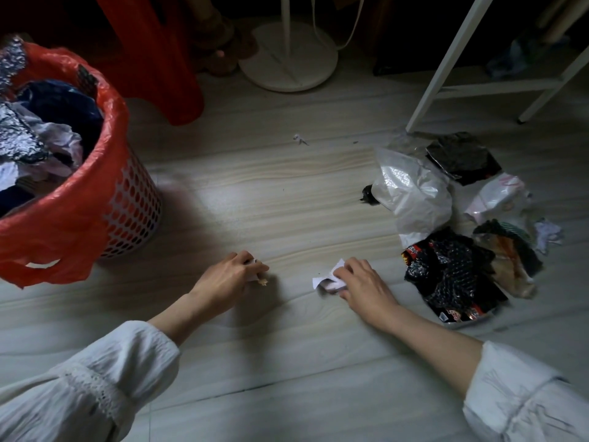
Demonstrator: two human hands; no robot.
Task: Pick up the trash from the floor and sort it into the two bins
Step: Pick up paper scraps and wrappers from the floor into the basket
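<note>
My left hand (228, 275) is low over the wooden floor, fingers curled round a small white scrap (255, 270) with a brownish bit at its tip. My right hand (360, 282) grips a crumpled white paper (328, 279) that lies on the floor. A white perforated bin (134, 205) lined with a red plastic bag stands at the left, holding foil, paper and dark wrappers. A heap of trash lies at the right: a white plastic bag (411, 189), black snack wrappers (452, 275), a dark foil packet (462, 156). A tiny paper bit (299, 139) lies farther off.
A round white lamp base (288, 59) with its pole stands at the back. White metal frame legs (446, 62) slant down at the back right. A red stool (165, 59) stands behind the bin. Only one bin is in view.
</note>
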